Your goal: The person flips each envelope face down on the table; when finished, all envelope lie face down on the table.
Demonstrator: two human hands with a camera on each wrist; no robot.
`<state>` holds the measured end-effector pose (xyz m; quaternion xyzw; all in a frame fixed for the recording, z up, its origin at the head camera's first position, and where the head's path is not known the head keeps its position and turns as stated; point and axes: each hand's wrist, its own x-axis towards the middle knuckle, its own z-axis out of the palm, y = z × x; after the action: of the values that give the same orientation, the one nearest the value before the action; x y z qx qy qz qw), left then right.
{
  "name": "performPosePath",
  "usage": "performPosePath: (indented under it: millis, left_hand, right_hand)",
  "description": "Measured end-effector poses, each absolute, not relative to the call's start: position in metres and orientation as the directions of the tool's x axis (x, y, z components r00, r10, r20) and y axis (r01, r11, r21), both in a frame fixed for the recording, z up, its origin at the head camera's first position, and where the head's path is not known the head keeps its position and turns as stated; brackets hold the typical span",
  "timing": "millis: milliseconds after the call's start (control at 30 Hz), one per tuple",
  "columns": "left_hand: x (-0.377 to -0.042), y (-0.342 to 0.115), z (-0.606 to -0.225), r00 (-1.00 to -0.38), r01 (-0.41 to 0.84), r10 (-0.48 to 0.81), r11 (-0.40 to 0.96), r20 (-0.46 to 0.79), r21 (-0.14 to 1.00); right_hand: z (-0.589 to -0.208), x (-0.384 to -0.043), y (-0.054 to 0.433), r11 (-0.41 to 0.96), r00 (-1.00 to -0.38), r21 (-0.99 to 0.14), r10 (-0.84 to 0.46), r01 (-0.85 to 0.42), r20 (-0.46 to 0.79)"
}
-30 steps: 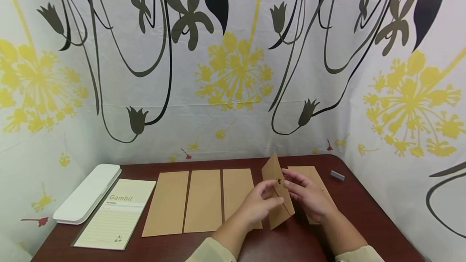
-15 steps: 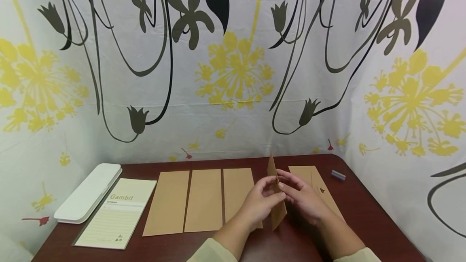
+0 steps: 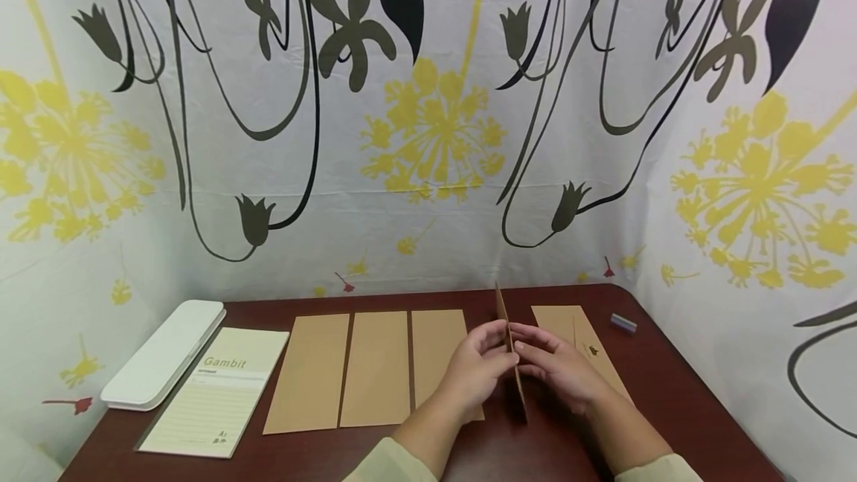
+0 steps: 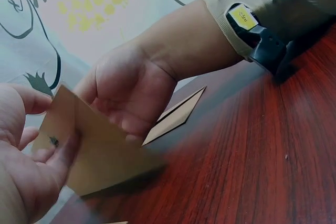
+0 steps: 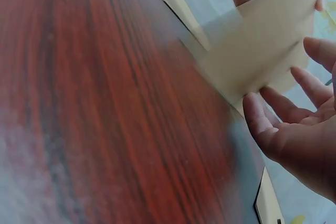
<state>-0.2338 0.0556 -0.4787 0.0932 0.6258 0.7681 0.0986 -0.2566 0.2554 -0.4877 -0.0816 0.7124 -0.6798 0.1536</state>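
Note:
A brown paper envelope [image 3: 502, 302] stands on edge between my two hands above the table, seen almost edge-on in the head view. In the left wrist view its flap side faces me, with a small dark crown mark. My left hand [image 3: 474, 367] grips it, thumb across the marked face [image 4: 100, 161]. From the other side, my right hand [image 3: 565, 370] holds it with curved fingers; in the right wrist view their fingertips [image 5: 262, 92] touch the plain face [image 5: 262, 40]. Parts of the right fingers are hidden behind the paper in the left wrist view.
Left of my hands, three brown envelopes [image 3: 308, 374] lie side by side. Another envelope [image 3: 592, 333] with a crown mark lies beyond the right hand. A Gambit notebook [image 3: 217, 393], a white case [image 3: 164, 355] and a small grey-blue piece [image 3: 623, 323] rest on the dark red table [image 3: 375, 460].
The envelope in my hands has turned from showing its crown-marked face to standing nearly edge-on in the head view. The hands have come slightly closer together around it.

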Motion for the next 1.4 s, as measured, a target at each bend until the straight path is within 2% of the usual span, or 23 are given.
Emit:
performPosePath:
  millis: [400, 900, 1167, 1400]
  left_hand:
    - [-0.238, 0.050, -0.479, -0.984, -0.050, 0.176, -0.119, -0.028, 0.992]
    - [-0.242, 0.047, -0.487, -0.993, -0.078, 0.092, -0.001, -0.077, 0.997]
    - [-0.241, 0.049, -0.487, -0.982, -0.133, 0.124, 0.077, -0.142, 0.988]
    - [-0.237, 0.051, -0.484, -0.985, -0.080, 0.140, 0.164, -0.104, 0.983]
  right_hand:
    - [-0.488, -0.262, 0.265, 0.117, -0.956, -0.978, -0.220, 0.171, -0.193]
    - [-0.486, -0.265, 0.278, 0.141, -0.959, -0.978, -0.216, 0.156, -0.184]
    - [-0.486, -0.265, 0.281, 0.156, -0.964, -0.976, -0.199, 0.149, -0.179]
    - [-0.482, -0.265, 0.280, 0.157, -0.970, -0.975, -0.159, 0.159, -0.184]
